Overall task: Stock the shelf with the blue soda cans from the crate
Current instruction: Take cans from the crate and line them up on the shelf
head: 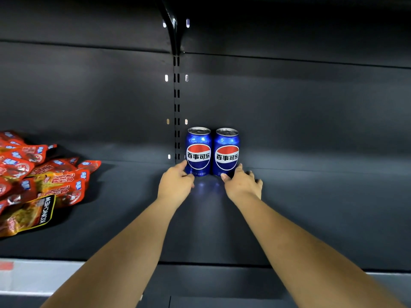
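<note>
Arms outstretched into dark metal shelf [311,207]. Left hand [175,183] curls round base of left blue soda can [198,151]; right hand [242,185] apparently grips right blue soda can [226,152], fingers partly hidden. Cans upright, touching, at back wall.

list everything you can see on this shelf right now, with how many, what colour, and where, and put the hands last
soda cans: two, blue with a red, white and blue logo, upright side by side at the back of the shelf, near the slotted upright.
snack packets: a loose pile, count unclear, mostly red and orange, one with a black and yellow edge, far left of the shelf.
shelf: one, dark grey, with a dark back panel.
left hand: one, at the base of the left can, touching it.
right hand: one, at the base of the right can, touching it.
</note>
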